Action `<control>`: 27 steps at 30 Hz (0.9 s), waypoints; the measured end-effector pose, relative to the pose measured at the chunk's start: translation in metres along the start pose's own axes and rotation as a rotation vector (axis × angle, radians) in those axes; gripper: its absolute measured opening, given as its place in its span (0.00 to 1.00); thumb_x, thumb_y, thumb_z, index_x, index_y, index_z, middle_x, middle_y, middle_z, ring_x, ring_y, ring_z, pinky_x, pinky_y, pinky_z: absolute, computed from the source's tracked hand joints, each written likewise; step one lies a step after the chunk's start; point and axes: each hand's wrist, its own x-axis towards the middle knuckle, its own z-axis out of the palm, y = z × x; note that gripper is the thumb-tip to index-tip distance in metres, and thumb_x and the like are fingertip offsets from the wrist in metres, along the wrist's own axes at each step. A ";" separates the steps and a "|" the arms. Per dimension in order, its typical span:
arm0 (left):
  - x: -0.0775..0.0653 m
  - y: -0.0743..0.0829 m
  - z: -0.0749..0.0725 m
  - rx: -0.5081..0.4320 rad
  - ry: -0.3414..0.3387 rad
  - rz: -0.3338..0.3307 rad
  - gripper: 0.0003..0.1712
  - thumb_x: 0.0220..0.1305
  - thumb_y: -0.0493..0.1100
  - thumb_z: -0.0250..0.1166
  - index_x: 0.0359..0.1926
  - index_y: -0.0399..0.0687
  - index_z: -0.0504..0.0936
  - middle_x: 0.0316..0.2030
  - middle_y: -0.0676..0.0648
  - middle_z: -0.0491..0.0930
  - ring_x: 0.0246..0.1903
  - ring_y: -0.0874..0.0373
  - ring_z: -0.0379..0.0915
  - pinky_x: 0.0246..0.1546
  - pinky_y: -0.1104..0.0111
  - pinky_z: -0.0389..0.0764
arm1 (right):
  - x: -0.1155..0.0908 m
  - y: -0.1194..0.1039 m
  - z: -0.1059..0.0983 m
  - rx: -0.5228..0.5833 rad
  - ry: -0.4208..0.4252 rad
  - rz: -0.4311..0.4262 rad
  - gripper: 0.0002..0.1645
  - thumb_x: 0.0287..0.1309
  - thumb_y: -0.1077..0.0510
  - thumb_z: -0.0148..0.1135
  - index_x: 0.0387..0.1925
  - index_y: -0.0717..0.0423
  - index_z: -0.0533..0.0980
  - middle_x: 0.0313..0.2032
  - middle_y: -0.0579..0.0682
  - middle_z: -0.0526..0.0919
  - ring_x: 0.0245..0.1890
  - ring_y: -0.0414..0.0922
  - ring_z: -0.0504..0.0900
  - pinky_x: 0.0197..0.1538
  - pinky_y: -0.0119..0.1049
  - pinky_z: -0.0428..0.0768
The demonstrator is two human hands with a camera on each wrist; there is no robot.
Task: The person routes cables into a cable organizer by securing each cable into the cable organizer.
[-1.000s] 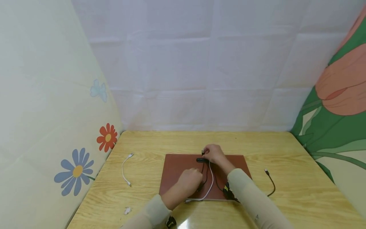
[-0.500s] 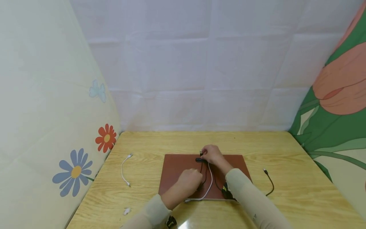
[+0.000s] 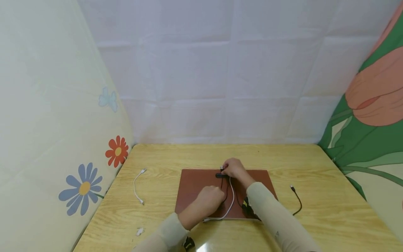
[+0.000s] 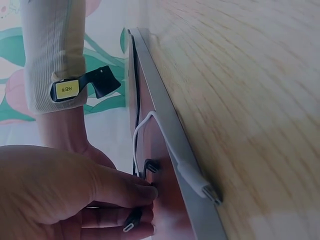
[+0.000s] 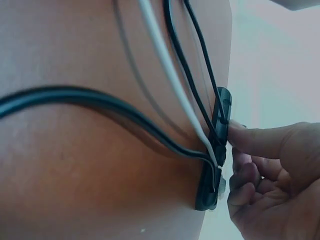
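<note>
A black cable holder lies near the far edge of a reddish-brown board, with a white cable and several black cables in its slots. My right hand is at the holder, thumb and fingers pinching a cable end whose USB plug sticks up beyond it. Lower on the board, the left hand pinches a black cable with a small black connector between its fingers. Beside it is another black connector. The white cable's USB-C plug hangs over the board's near edge.
A short white cable lies on the wooden table to the left, near a small white scrap. To the right is a short black cable. Fabric walls enclose the back and sides.
The right hand shifts slightly at the holder, and its forearm moves a little left. The left hand keeps its grip almost in place, and the cables stay as they were.
</note>
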 end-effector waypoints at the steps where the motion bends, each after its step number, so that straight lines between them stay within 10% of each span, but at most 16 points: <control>1: -0.001 0.000 0.000 0.001 0.004 -0.001 0.14 0.61 0.40 0.70 0.20 0.58 0.81 0.22 0.56 0.80 0.21 0.62 0.74 0.19 0.68 0.76 | 0.000 0.000 0.000 -0.005 -0.005 -0.004 0.10 0.57 0.60 0.74 0.24 0.56 0.80 0.28 0.48 0.82 0.29 0.44 0.75 0.34 0.35 0.75; 6: -0.003 -0.001 0.000 -0.011 0.018 -0.020 0.14 0.58 0.39 0.71 0.19 0.58 0.81 0.22 0.56 0.79 0.22 0.62 0.73 0.18 0.68 0.75 | 0.001 0.001 0.002 -0.007 -0.023 0.012 0.20 0.60 0.61 0.71 0.17 0.54 0.72 0.23 0.47 0.75 0.26 0.44 0.70 0.31 0.34 0.68; 16: -0.006 -0.002 -0.001 -0.034 0.003 -0.052 0.14 0.58 0.41 0.73 0.18 0.57 0.81 0.21 0.57 0.78 0.21 0.63 0.73 0.17 0.69 0.75 | 0.000 -0.001 0.002 -0.025 -0.005 0.055 0.06 0.61 0.57 0.71 0.34 0.57 0.85 0.38 0.53 0.86 0.36 0.48 0.81 0.41 0.41 0.81; 27: -0.008 -0.004 0.000 -0.109 -0.019 -0.122 0.15 0.56 0.44 0.75 0.16 0.54 0.80 0.21 0.56 0.79 0.23 0.62 0.75 0.20 0.68 0.78 | -0.003 -0.005 0.001 -0.040 0.014 0.055 0.07 0.61 0.59 0.70 0.28 0.56 0.82 0.33 0.51 0.83 0.33 0.47 0.80 0.41 0.42 0.81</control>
